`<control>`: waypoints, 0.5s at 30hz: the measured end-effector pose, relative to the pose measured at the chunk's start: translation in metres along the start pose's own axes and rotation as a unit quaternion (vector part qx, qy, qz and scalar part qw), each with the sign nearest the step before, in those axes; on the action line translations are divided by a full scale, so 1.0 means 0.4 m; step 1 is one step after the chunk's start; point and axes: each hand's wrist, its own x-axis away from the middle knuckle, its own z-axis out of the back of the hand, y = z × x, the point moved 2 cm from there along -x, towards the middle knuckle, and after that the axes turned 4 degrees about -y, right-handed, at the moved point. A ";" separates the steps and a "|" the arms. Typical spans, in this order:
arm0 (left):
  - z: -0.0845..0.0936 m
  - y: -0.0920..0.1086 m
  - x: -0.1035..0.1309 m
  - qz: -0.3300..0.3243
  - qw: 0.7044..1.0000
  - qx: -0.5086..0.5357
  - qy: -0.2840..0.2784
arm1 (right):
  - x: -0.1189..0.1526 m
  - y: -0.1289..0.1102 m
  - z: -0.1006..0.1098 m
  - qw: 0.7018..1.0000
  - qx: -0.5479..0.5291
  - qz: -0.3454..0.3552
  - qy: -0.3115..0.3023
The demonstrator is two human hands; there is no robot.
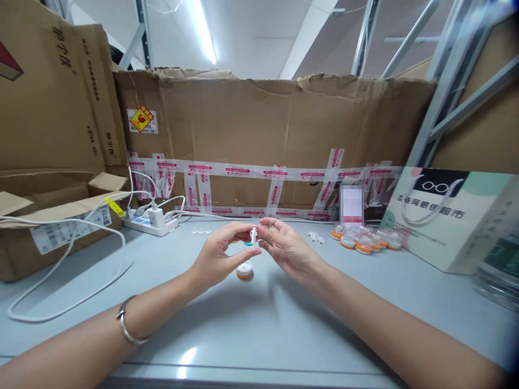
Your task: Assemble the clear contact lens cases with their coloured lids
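Observation:
Above the middle of the grey table, a small white plastic part [253,236] is held up between my two hands. My left hand [223,251] grips it between thumb and fingers. The fingertips of my right hand [286,246] pinch at its right side. Just below them, a round white piece with an orange base [244,270] stands on the table. Bits of teal and orange show behind my fingers, mostly hidden.
Several orange-and-white round pieces [364,243] cluster at the right, beside small clear parts [315,237]. Little white pieces [201,232] lie left of centre. A power strip [151,224], open carton [60,216], paper bag [444,216] and large cardboard box [243,124] surround the table.

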 end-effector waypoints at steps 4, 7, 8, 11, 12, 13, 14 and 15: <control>-0.002 -0.003 0.001 0.001 1.000 -0.021 -0.003 | 0.009 0.015 -0.007 0.999 -0.013 -0.002 0.045; 0.001 -0.001 0.000 -0.009 0.999 -0.030 0.000 | 0.011 0.012 -0.010 0.998 -0.028 -0.003 0.052; 0.003 0.002 -0.001 -0.015 0.999 -0.034 0.002 | 0.012 0.008 -0.011 0.998 -0.029 0.002 0.052; 0.012 0.016 -0.004 -0.045 0.997 -0.060 0.018 | 0.015 -0.015 -0.013 0.998 -0.016 0.022 0.055; 0.015 0.022 -0.004 -0.057 0.995 -0.074 0.024 | 0.017 -0.023 -0.015 0.998 -0.008 0.029 0.054; 0.017 0.029 -0.005 -0.069 0.993 -0.091 0.028 | 0.020 -0.031 -0.018 0.998 0.001 0.034 0.051; 0.020 0.036 -0.005 -0.082 0.990 -0.111 0.033 | 0.023 -0.038 -0.021 0.998 0.010 0.037 0.046; 0.022 0.043 -0.006 -0.094 0.986 -0.130 0.036 | 0.026 -0.043 -0.024 0.998 0.018 0.039 0.042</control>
